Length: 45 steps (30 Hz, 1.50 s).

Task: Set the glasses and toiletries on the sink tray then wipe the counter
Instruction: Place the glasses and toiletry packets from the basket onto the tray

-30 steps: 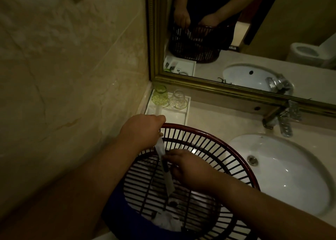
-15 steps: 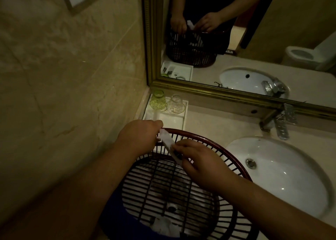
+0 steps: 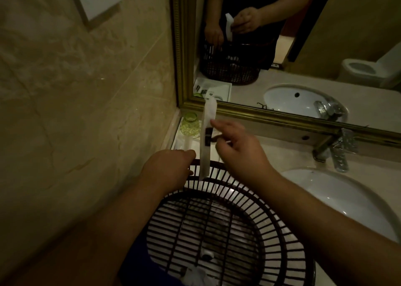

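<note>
My right hand pinches a long white toiletry packet and holds it upright above the basket's far rim. My left hand grips the rim of the dark slatted basket, which rests on the counter in front of me. Behind the packet lies the white sink tray in the corner by the wall, with a green glass upside down on it. The packet and my hand hide the second glass. Small white items lie in the basket's bottom.
A white oval sink is set in the beige counter at right, with a chrome tap behind it. A gold-framed mirror runs along the back. The tiled wall closes off the left side.
My right hand has lifted the white packet out of the basket and up over its far rim. The left hand let go of the packet and now grips the basket rim.
</note>
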{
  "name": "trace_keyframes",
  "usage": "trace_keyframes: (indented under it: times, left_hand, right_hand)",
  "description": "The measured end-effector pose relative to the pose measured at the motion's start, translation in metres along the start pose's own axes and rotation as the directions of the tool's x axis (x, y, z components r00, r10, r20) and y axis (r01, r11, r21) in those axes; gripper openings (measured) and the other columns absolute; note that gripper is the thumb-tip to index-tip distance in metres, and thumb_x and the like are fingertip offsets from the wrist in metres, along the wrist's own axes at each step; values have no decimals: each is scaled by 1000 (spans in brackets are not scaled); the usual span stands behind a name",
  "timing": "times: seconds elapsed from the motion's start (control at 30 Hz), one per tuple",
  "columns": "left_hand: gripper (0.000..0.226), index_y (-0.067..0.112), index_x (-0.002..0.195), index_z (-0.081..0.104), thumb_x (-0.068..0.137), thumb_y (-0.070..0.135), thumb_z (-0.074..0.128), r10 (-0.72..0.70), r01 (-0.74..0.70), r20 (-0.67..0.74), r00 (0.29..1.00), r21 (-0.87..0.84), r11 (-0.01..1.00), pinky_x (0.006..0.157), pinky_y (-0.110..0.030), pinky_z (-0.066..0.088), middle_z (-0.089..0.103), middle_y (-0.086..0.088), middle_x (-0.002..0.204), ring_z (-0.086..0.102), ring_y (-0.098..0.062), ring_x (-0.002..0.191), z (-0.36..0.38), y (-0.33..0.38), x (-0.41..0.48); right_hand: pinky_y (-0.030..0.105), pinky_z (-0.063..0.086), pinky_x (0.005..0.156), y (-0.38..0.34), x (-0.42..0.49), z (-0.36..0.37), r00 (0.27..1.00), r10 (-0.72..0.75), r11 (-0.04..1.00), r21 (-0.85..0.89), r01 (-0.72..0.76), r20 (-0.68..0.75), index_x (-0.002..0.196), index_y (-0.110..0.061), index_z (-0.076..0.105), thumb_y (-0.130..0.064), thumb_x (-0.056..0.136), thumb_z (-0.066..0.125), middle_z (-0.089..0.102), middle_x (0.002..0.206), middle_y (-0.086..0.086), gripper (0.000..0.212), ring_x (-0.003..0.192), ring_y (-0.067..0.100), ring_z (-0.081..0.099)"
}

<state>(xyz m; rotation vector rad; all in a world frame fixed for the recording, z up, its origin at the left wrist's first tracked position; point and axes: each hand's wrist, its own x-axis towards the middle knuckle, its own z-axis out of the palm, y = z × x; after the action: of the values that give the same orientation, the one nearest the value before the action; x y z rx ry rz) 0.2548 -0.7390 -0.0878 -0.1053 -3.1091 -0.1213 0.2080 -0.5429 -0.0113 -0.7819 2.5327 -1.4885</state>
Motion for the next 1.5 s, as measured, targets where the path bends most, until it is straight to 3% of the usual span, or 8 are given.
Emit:
trace_keyframes:
  times: [0.17,0.3,0.53,0.8,1.03,1.23,1.37,1.5]
  left_hand:
    - [24,27,103,56,88,40,70,15,-16,-25,1000,-15,1000,58,-31,46,68,3,89,65,-19,75,3,-2,0]
    - [26,29,107,59,87,38,72,25,-26,-46,999,-37,999,59,-29,49,69,5,87,65,-15,73,7,-3,0]
    - [29,34,93,56,77,43,78,58,-58,-69,996,-6,998,49,-23,34,66,9,77,61,-7,61,10,-4,-1]
    - [24,32,96,49,89,36,71,27,-28,-31,999,-57,998,47,-25,20,62,8,84,44,-10,59,10,-4,1]
    - [21,30,104,49,93,35,66,12,-13,-22,1000,-82,997,57,-29,31,62,7,93,43,-10,66,10,-3,2]
    - [33,30,90,52,77,36,82,77,-80,-67,995,-32,996,47,-25,31,63,7,75,60,-11,58,9,-3,-1]
    - [36,33,86,53,71,44,84,92,-89,-90,992,38,995,45,-22,33,62,9,69,58,-9,53,10,-1,-1]
    - [31,30,89,58,73,42,82,81,-77,-107,991,41,996,45,-23,30,63,7,68,59,-11,53,11,-2,-1]
  right_hand:
    - [23,60,76,-3,63,-10,989,107,990,97,-97,-99,142,-20,57,-11,100,55,59,134,-6,44,92,11,67]
    - [23,48,47,24,102,13,978,208,976,-68,-205,31,144,-17,55,-15,100,55,65,128,7,44,60,6,61]
    - [38,52,96,81,134,68,783,514,852,-311,-421,349,126,-5,67,-10,99,56,67,125,14,30,115,30,63]
    - [43,52,100,130,159,109,555,713,673,-196,-713,428,131,4,57,-8,104,50,60,119,17,30,107,29,64]
    - [41,54,95,146,156,121,492,730,620,-160,-768,474,119,-5,58,-7,103,53,57,120,14,17,115,30,65]
    - [42,56,97,128,150,97,614,661,743,-263,-615,432,136,-5,57,-9,102,51,63,131,17,35,115,31,66]
    - [31,51,92,85,125,64,917,260,917,-375,-137,301,120,-15,73,-10,92,53,70,124,6,35,112,20,64]
    - [32,50,69,41,67,30,961,-160,911,-341,232,227,89,-18,74,-16,86,58,68,88,-3,17,79,12,60]
